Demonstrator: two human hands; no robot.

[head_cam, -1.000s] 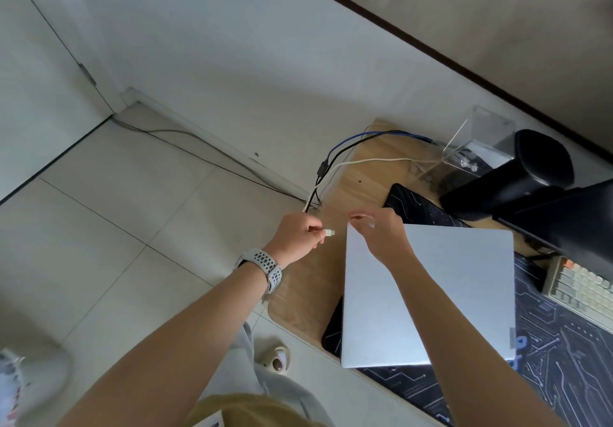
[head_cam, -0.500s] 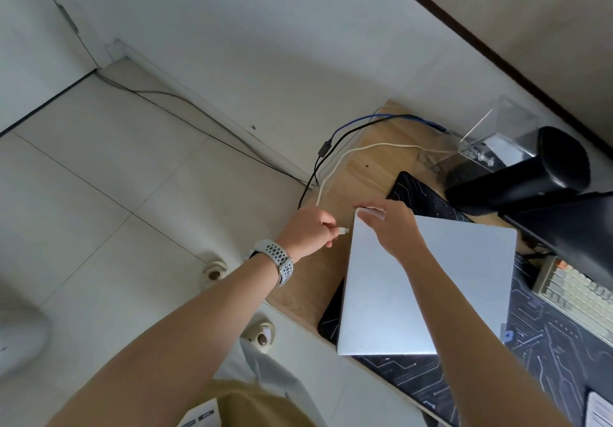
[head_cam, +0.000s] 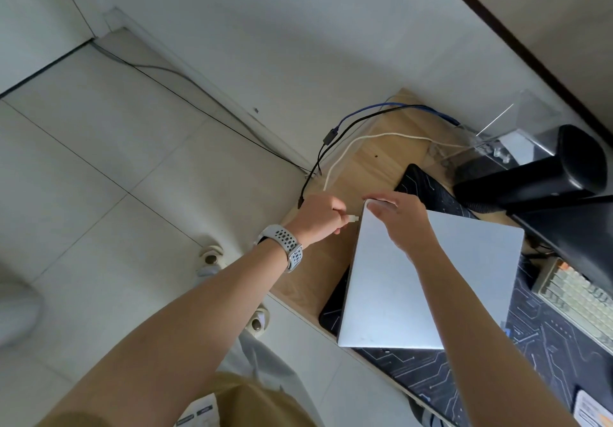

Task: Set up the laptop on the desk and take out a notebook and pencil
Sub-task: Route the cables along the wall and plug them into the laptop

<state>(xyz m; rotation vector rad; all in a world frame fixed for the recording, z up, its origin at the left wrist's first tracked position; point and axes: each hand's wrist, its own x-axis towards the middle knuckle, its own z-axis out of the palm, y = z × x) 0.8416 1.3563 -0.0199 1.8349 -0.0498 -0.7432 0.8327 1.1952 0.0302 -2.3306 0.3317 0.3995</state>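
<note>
A closed silver laptop [head_cam: 464,280] lies on a dark desk mat [head_cam: 431,367] on the wooden desk [head_cam: 365,168]. My right hand [head_cam: 403,219] presses on the laptop's far left corner, fingers curled over its edge. My left hand [head_cam: 320,216], with a watch on the wrist, pinches the plug of a white cable [head_cam: 351,143] and holds its tip right beside the laptop's left edge. The cable runs back over the desk towards a clear box. No notebook or pencil is in view.
A black and a blue cable [head_cam: 335,134] hang off the desk's far left corner. A clear plastic box [head_cam: 517,121], a black cylinder [head_cam: 544,174], a monitor [head_cam: 577,227] and a keyboard [head_cam: 580,297] stand at the right. Tiled floor lies left of the desk.
My left hand has brought the white plug nearer to the laptop's left edge. My right hand stays on the laptop's corner. The view has shifted a little.
</note>
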